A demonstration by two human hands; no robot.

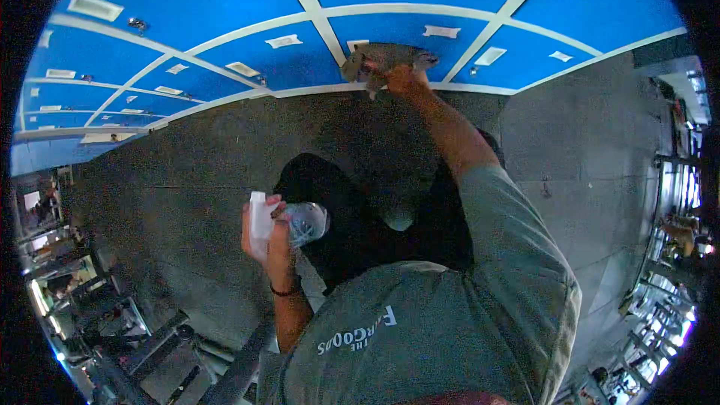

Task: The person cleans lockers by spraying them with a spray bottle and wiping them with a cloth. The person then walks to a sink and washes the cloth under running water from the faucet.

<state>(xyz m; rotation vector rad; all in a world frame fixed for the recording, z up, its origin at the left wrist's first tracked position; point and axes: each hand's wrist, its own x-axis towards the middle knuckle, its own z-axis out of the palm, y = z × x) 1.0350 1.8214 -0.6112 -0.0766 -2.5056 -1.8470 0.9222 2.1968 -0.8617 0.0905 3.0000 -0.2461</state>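
In the head view, a grey, soft, crumpled cloth (386, 54) lies ahead of the body and just right of its midline, spread against the lower part of the blue locker doors (412, 28) with their pale frame strips. Its long axis runs from side to side, roughly along the lockers' bottom edge, and the right hand (407, 79) is much the nearer one, gripping the cloth towards its right end (the exact finger placement is blurred). The right arm reaches forward and slightly inward from the shoulder, nearly straight, with the bare forearm slanting towards the cloth. The left hand (279, 246) is well apart from it, behind and to the left, closed around a bottle with a white plastic top and a clear, rounded body (260, 219). The white part lies along the outer side of that hand, while the clear part shows on its inner side, beside the left leg in black trousers (321, 199) (foreshortening makes the bottle's exact tilt hard to tell). The left elbow looks bent, the forearm comes forward from beside the torso, and a thin dark band (286, 290) circles the wrist. Between and beyond the hands stretches the dark grey floor (225, 135), reaching the foot of the lockers.
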